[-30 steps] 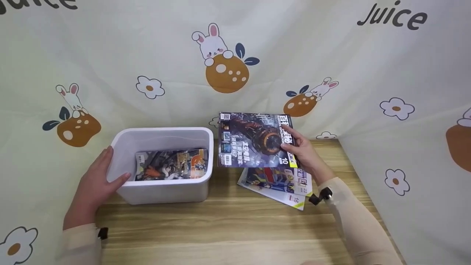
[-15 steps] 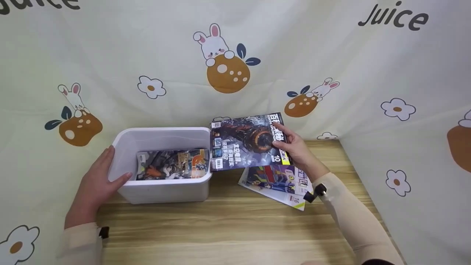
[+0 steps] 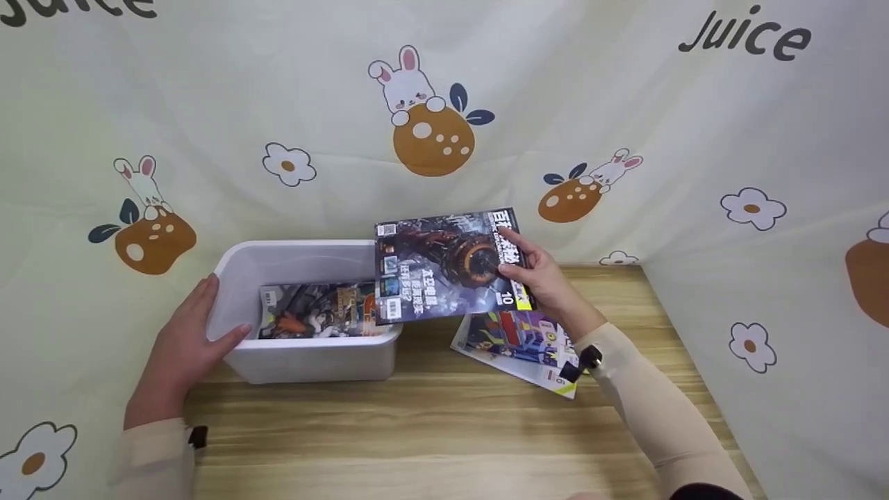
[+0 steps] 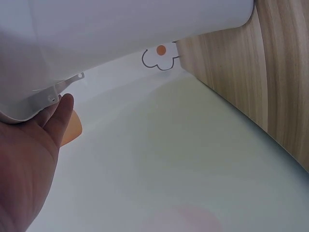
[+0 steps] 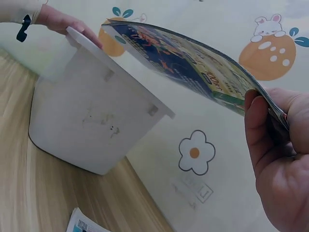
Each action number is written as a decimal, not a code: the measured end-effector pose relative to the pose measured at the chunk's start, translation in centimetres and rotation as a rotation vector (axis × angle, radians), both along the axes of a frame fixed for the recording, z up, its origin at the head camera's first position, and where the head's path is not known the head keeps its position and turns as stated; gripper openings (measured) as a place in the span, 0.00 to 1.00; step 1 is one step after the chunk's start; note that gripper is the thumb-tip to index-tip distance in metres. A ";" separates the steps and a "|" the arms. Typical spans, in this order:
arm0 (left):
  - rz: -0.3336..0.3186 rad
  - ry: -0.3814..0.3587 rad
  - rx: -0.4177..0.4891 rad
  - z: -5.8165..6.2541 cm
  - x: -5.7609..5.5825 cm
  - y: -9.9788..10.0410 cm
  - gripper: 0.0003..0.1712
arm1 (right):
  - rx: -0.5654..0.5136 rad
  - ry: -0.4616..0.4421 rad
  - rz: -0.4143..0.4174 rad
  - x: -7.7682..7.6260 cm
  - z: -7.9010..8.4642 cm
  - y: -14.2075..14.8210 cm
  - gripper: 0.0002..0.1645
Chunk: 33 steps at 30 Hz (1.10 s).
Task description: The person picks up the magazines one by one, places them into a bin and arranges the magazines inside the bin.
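Observation:
A white plastic bin (image 3: 312, 362) stands on the table, and a magazine (image 3: 305, 312) with an orange-and-grey cover lies inside it. My left hand (image 3: 179, 340) holds the bin's front left corner, thumb over the front rim and fingers along the left rim. With thumb on top and fingers below, my right hand (image 3: 545, 281) pinches the right edge of a dark magazine (image 3: 444, 274) with a round orange-ringed machine on its cover. The magazine's left part overlaps the bin's right rim in the head view. From the right wrist, its colourful underside (image 5: 193, 65) shows, slightly bowed.
Right of the bin, a purple comic-style magazine (image 3: 517, 335) lies on another with a pale cover (image 3: 496, 364), fanned on the wooden table (image 3: 326, 434). A printed cloth with rabbits and oranges (image 3: 434, 139) hangs behind and at both sides.
My right hand has carried the dark magazine leftward, from right of the bin to over its right rim, turning it slightly. My left hand keeps its place on the bin.

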<state>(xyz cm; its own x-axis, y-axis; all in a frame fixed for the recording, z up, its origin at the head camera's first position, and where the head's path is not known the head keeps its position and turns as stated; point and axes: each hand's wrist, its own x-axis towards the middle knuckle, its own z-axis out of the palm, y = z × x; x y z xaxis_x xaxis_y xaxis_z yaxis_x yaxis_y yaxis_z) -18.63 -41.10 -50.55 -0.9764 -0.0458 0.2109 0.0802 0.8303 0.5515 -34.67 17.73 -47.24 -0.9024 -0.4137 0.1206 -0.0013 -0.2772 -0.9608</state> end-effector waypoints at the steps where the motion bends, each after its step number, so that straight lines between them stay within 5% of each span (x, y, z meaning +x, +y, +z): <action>1: 0.000 -0.001 0.000 0.0 0.0 0.0 0.64 | -0.002 0.002 0.005 0.0 0.0 -0.3 0.46; 33: -0.027 -0.024 -0.038 0.3 -0.1 -0.3 0.71 | -0.020 -0.030 0.078 -0.5 -0.4 -10.5 0.47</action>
